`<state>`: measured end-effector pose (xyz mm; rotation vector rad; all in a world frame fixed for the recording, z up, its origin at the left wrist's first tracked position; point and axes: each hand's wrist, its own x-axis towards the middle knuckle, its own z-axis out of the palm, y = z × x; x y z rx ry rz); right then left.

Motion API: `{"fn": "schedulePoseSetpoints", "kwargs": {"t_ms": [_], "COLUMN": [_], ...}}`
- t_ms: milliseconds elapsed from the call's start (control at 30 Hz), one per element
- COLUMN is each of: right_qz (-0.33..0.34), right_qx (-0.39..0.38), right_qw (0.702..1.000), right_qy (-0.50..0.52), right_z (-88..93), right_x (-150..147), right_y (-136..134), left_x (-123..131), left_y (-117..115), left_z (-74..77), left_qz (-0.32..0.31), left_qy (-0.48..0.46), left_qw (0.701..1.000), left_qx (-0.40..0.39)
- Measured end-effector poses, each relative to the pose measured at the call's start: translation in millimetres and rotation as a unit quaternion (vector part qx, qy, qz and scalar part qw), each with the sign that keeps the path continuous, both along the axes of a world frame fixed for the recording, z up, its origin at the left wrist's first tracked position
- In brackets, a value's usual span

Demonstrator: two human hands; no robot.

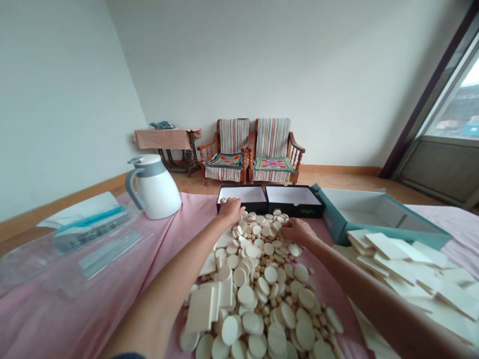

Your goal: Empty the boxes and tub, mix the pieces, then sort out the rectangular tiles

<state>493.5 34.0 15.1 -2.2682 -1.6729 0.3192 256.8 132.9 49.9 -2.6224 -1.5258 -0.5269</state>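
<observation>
A large heap of pale wooden discs (246, 295), with smaller round wooden pieces and several square wooden tiles (200, 306) in it, lies on the pink cloth in front of me. My left hand (231, 209) is at the near wall of the left black box (255, 207), its fingers partly spread over the rim. At the right far edge of the heap, my right hand (298, 232) touches the pieces with bent fingers. Its fingertips are partly hidden, so what they hold cannot be made out. Beside the left box stands a second black box (314, 210) with a white inside.
A teal box (340, 219) stands at the right, behind stacked wooden squares (400, 264). On the left are a white-and-grey jug (159, 192) and clear plastic bags (90, 244) on the pink cloth (157, 244). Two wooden chairs (272, 139) are by the far wall.
</observation>
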Motion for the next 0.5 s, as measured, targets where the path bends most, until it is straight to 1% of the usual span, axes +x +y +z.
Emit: {"fn": "schedulePoseSetpoints", "kwargs": {"t_ms": [100,233,400,500], "right_qz": [-0.032,-0.05,-0.027,0.0], "right_qx": [0.015,0.027,0.033,0.038], "right_qw": [0.999,0.998,0.999,0.999], "right_qy": [-0.007,0.009,0.025,0.034], "right_z": [-1.6,-4.0,-4.0,-0.4], "right_x": [8.8,10.7,-3.7,-15.4], "right_y": [6.7,13.9,16.4,13.9], "left_x": [-1.3,-15.3,-43.8,-54.6], "left_y": [9.3,15.5,21.5,24.0], "left_z": [-8.0,-8.7,-2.4,0.7], "left_qz": [-0.001,-0.02,-0.05,-0.064], "left_qy": [0.027,0.045,0.06,0.061], "left_qw": [0.999,0.997,0.994,0.993], "left_qx": [-0.028,-0.052,-0.073,-0.078]}}
